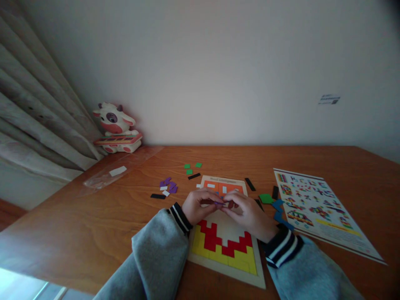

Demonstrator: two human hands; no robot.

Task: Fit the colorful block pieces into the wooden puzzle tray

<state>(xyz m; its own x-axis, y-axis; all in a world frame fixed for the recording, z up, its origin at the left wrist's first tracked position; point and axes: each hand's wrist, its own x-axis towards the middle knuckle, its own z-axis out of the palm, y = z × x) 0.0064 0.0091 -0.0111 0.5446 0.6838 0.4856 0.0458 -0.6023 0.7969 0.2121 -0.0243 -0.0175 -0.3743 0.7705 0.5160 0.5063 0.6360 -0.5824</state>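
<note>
A wooden puzzle board [225,250] lies flat on the table in front of me, with orange pieces at its far end and red and yellow pieces at its near end. My left hand [197,205] and my right hand [246,213] meet over the board's middle, fingers curled. Between their fingertips they pinch a small purple piece [219,203]. A dark red piece shows under my right fingers. Grey sleeves with striped cuffs cover both wrists.
Loose purple, white, black and green pieces [168,186] lie left of the board; green, black and blue ones [271,200] lie right. A printed pattern sheet [318,208] lies at the right. A toy cow [117,127] and a plastic bag [109,175] sit far left by a curtain.
</note>
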